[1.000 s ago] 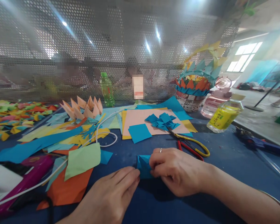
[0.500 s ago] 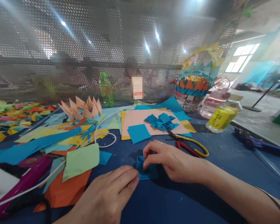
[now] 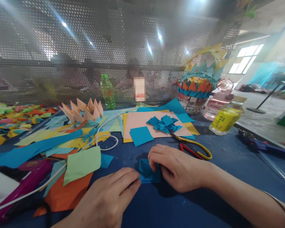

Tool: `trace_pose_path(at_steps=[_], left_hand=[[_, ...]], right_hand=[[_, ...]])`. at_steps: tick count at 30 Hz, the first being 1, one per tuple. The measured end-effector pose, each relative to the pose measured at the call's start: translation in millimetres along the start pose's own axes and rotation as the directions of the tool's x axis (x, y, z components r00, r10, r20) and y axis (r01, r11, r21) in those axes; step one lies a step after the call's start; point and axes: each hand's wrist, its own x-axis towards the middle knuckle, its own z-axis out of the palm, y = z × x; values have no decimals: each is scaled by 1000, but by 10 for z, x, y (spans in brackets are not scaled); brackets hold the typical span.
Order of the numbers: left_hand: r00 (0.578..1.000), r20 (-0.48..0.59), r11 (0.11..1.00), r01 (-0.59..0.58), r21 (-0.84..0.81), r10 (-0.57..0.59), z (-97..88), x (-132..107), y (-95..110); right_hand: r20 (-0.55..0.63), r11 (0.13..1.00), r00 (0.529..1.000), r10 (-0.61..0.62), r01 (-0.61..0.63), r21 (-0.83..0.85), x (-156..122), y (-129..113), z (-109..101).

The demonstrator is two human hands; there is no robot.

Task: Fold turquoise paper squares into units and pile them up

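Observation:
A small folded blue paper piece (image 3: 145,171) lies on the dark blue table (image 3: 170,209) in front of me. My right hand (image 3: 177,167) rests on its right side, fingers curled and pressing down on the fold, a ring on one finger. My left hand (image 3: 109,198) lies flat to the left, its fingertips touching the paper's left edge. Behind the hands a blue paper square (image 3: 140,135) and a heap of folded blue pieces (image 3: 165,123) lie on a pink sheet (image 3: 142,122).
Scissors with yellow and red handles (image 3: 194,148) lie right of the pink sheet. Coloured paper scraps (image 3: 61,142), a white cord (image 3: 104,139) and a pink glue gun (image 3: 26,177) fill the left. A paper basket (image 3: 196,91), bottles (image 3: 227,117) and a perforated screen (image 3: 109,47) stand behind.
My right hand lifted and moved back along the blue paper, then curled down again and pressed on the fold. My left hand has stayed at the paper's left edge.

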Motion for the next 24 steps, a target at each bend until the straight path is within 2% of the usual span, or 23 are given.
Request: trace_pose_path(at_steps=[6, 14, 20, 24], left_hand=[[1000, 17, 1000, -5, 8, 5, 1, -39, -11], [990, 102, 995, 91, 26, -94, 41, -49, 31], [988, 97, 988, 129, -88, -120, 193, -161, -67], [985, 118, 983, 139, -123, -124, 198, -143, -69]], right_hand=[[-2, 998, 999, 51, -51, 44, -3, -1, -14], [-54, 956, 988, 146, -127, 265, 22, -20, 105], [-31, 892, 977, 209, -177, 416, 35, -37, 150], [-26, 874, 975, 219, -184, 450, 44, -59, 135]])
